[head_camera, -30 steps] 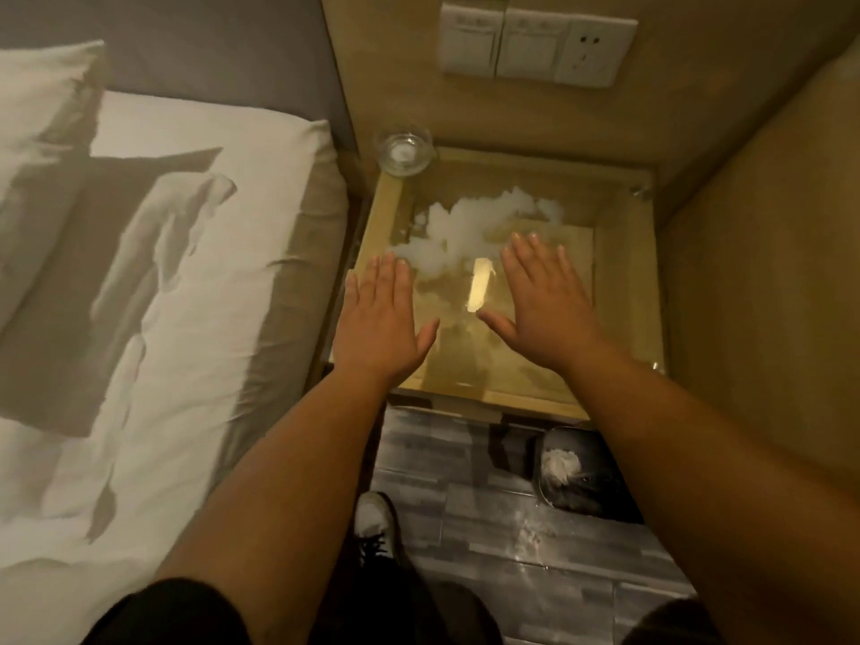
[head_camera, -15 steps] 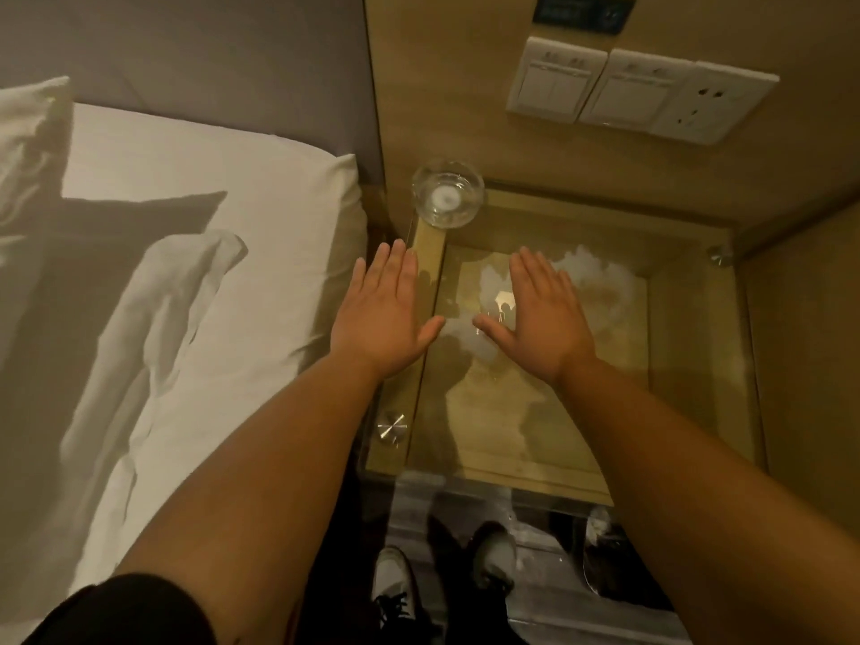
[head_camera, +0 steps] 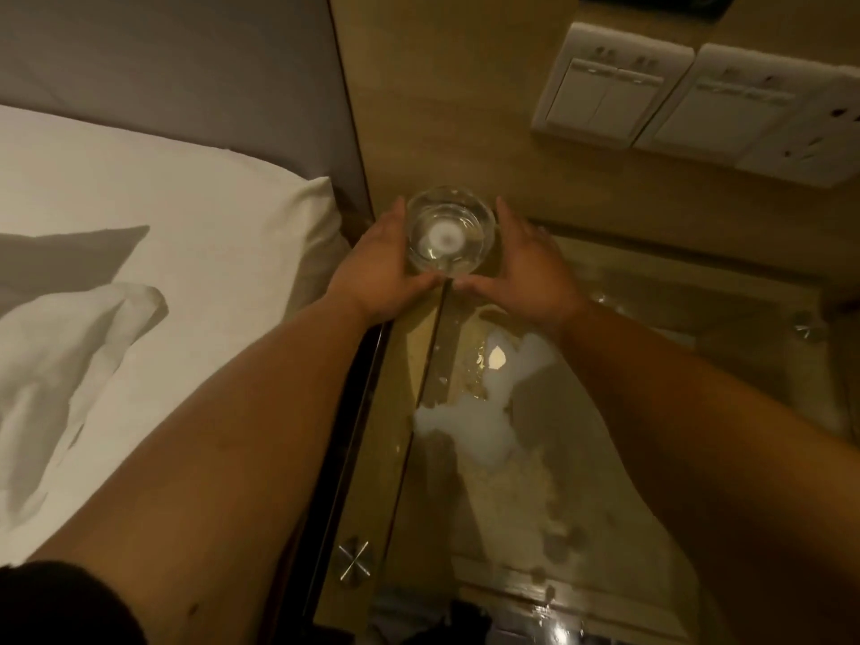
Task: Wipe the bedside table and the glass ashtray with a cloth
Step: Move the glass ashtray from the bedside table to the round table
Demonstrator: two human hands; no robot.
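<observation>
A round glass ashtray stands at the far left corner of the glass-topped bedside table. My left hand cups its left side and my right hand cups its right side, thumbs nearly meeting in front of it. Whether it is lifted off the glass I cannot tell. A white crumpled shape, possibly a cloth, shows below the glass top or as a reflection in it; I cannot tell which.
A bed with white sheet and a pillow lies directly left of the table. The wooden wall panel behind carries switches and a socket. Metal fittings hold the glass top's corners.
Both hands moved forward from lying flat over the table top to the far left corner and closed around the ashtray. The camera came closer and lower.
</observation>
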